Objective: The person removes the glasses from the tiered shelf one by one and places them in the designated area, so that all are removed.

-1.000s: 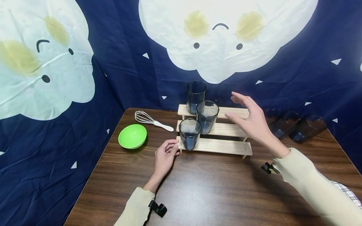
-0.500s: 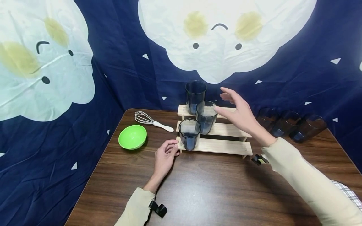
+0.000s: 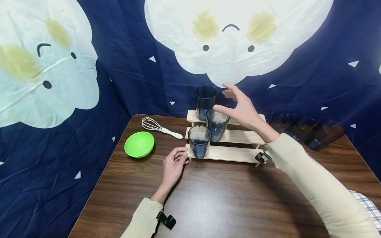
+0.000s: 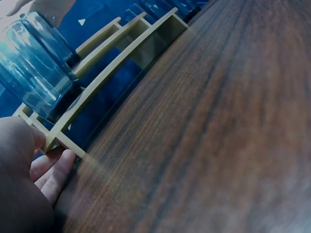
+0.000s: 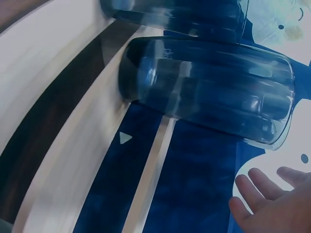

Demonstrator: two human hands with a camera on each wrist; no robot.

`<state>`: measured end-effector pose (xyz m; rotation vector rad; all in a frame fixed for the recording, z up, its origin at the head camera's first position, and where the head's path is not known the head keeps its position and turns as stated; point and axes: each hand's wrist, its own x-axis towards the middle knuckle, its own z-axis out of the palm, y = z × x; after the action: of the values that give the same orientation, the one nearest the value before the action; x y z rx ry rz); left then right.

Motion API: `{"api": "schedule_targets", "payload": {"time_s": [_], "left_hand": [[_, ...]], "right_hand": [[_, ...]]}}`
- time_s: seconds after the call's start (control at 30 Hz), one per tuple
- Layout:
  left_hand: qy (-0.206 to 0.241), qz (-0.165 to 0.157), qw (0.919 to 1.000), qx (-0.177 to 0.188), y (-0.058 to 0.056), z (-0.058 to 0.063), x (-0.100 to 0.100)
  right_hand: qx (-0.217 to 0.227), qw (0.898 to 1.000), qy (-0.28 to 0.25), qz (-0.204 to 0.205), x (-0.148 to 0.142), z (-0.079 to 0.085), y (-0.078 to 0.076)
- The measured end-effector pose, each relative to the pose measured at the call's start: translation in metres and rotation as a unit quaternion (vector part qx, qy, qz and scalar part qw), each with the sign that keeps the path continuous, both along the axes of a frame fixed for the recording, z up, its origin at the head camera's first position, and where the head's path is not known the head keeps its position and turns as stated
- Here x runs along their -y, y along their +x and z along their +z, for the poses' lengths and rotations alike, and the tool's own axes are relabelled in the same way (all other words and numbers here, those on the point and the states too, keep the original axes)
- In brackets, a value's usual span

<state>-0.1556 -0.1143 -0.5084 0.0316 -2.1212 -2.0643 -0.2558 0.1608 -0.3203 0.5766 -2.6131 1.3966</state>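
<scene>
A three-step wooden rack bears three dark tinted glasses, one per step, toward its left side. These are the front glass, the middle glass and the back glass, all upright. My left hand grips the left end of the lowest step, thumb and fingers around the wood in the left wrist view. Above the rack, my right hand is spread with nothing in it. Its thumb overlaps the middle glass's rim in the head view; in the right wrist view the fingers appear apart from the glass.
A green bowl and a white whisk lie left of the rack. Several more dark glasses stand at the table's right rear. A checked cloth shows at the right edge. Blue fabric hangs behind the table.
My right hand has moved left and slightly back, from the rack's right side to above the middle glass. My left hand and the three glasses on the rack have stayed put.
</scene>
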Motion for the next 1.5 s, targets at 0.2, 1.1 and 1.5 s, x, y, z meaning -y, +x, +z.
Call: {"api": "schedule_targets", "payload": {"time_s": [0.2, 1.1, 1.5], "left_hand": [[-0.002, 0.0, 1.0, -0.001, 0.0, 0.0, 0.0], [-0.001, -0.002, 1.0, -0.003, 0.0, -0.001, 0.0], [-0.003, 0.0, 1.0, -0.004, 0.0, 0.0, 0.001]], "right_hand": [[0.007, 1.0, 0.002, 0.001, 0.012, 0.005, -0.005], [0.006, 0.998, 0.057, 0.027, 0.045, 0.023, -0.026], [0.007, 0.997, 0.07, 0.021, 0.047, 0.018, -0.029]]}}
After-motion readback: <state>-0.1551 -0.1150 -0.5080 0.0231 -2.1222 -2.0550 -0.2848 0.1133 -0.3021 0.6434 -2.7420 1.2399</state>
